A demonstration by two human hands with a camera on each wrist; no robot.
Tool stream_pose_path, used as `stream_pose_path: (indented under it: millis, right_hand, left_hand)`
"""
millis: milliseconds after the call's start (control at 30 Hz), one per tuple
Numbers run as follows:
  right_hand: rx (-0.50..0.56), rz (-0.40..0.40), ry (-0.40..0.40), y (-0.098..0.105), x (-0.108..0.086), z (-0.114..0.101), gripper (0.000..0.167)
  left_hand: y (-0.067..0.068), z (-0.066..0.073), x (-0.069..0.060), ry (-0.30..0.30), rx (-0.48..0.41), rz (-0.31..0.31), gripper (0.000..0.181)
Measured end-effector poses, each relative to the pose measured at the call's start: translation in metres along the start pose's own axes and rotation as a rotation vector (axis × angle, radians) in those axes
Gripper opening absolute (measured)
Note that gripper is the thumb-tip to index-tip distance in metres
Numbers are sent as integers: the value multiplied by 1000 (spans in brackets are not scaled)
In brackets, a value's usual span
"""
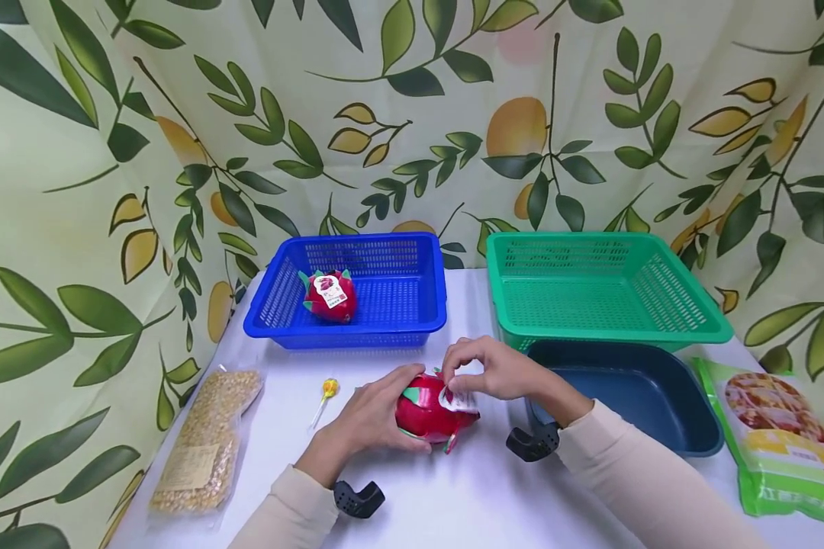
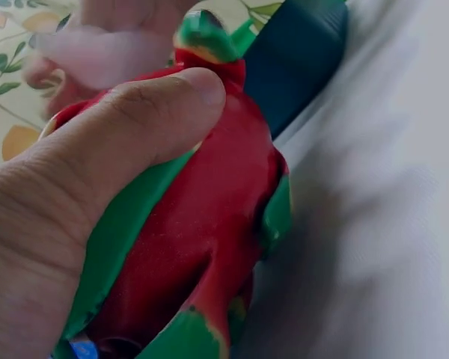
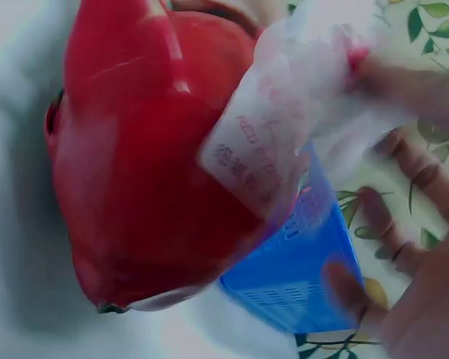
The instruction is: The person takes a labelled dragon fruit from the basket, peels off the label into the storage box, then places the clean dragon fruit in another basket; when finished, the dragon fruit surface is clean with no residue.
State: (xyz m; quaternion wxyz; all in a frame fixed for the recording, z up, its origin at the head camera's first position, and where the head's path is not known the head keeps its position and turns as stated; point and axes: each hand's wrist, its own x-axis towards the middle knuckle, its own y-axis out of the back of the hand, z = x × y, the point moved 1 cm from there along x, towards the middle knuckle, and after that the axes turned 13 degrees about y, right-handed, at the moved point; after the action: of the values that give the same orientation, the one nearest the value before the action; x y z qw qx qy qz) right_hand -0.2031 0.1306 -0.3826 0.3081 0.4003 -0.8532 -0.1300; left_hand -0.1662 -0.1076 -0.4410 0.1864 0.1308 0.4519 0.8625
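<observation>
On the white table a glossy red dragon fruit (image 1: pixel 426 418) with green scale tips lies on its side. My left hand (image 1: pixel 376 412) grips its left end, the thumb (image 2: pixel 157 112) pressed along the red skin in the left wrist view. With thumb and forefinger my right hand (image 1: pixel 493 372) pinches a white printed label (image 1: pixel 458 401) at the fruit's upper right. In the right wrist view the label (image 3: pixel 247 153) is partly lifted from the skin, its lower corner still lying against the fruit; the pinching fingertips are blurred there. The fruit's underside is hidden.
Behind stand a blue basket (image 1: pixel 357 335) with another labelled dragon fruit (image 1: pixel 331 297) and a green basket (image 1: pixel 611 332). A dark blue tub (image 1: pixel 659 396) and a green food bag (image 1: pixel 783 442) lie right. Left are a lollipop (image 1: pixel 328 390) and a bag of grains (image 1: pixel 209 442).
</observation>
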Motion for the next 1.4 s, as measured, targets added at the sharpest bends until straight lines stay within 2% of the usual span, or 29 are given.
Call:
stream_pose_path:
  millis: [133,200,267,367,500,600,733,900,1033,1133,1267,1400]
  right_hand:
    - [210,118,103,25,-10,-16,4]
    - [242,143,89,40,-17,-24,6]
    - [226,141,33,56,-28,-30,7]
    - [188,98,-61,75,-47,-31,9]
    - [182,-23,-112,91,-74,-22,10]
    - [188,-110,-166,95,-91,-8,9]
    - [150,-165,-267,98,-108,14,8]
    - [117,-248,-303,100,-124,37,11]
    - [58,-331,-334,97,-132,48,18]
    - [-35,-361,-342,95,-138,54,22]
    - [-230,-378,-339,90,-141,59,27]
    - [-384,-399,-418,87,-139,58,47]
  left_hand:
    - [-3,1,0,-13,2,8,99]
    - [-4,1,0,-13,-3,9,99]
    - [-4,2,-1,-13,-5,10,99]
    - [-2,1,-3,-17,1,13,100]
    - [0,1,-4,-15,4,28,100]
    - [1,1,-4,-4,-2,32,100]
    - [1,0,-6,2,-6,31,101]
    - [-2,1,-4,-13,-4,41,102]
    - [-2,1,-3,-16,3,42,103]
    - [-2,1,-2,-22,1,41,104]
    - [-1,1,-2,-25,1,47,104]
    - [-2,0,-3,-10,-3,40,103]
